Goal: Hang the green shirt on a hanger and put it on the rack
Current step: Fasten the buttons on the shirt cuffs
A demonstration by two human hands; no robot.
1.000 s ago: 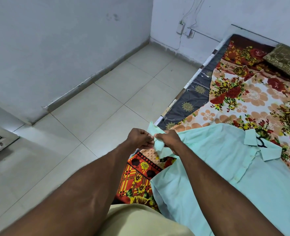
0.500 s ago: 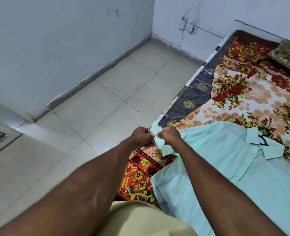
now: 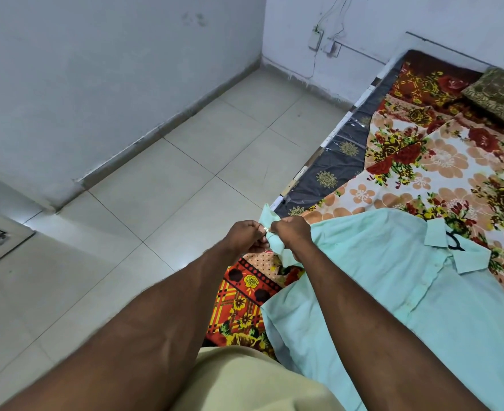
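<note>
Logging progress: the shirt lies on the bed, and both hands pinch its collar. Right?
Not quite. In the head view the left hand and right hand pinch the sleeve cuff of the shirt on the bed; the collar lies untouched.

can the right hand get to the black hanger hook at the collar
Probably yes, once it lets go: the right hand pinches the sleeve cuff, and only flat green shirt lies between it and the hanger hook.

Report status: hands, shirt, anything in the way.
Left hand and right hand both pinching the sleeve cuff. Green shirt flat on floral bedsheet, black hanger hook at collar. Rack not in view.
</note>
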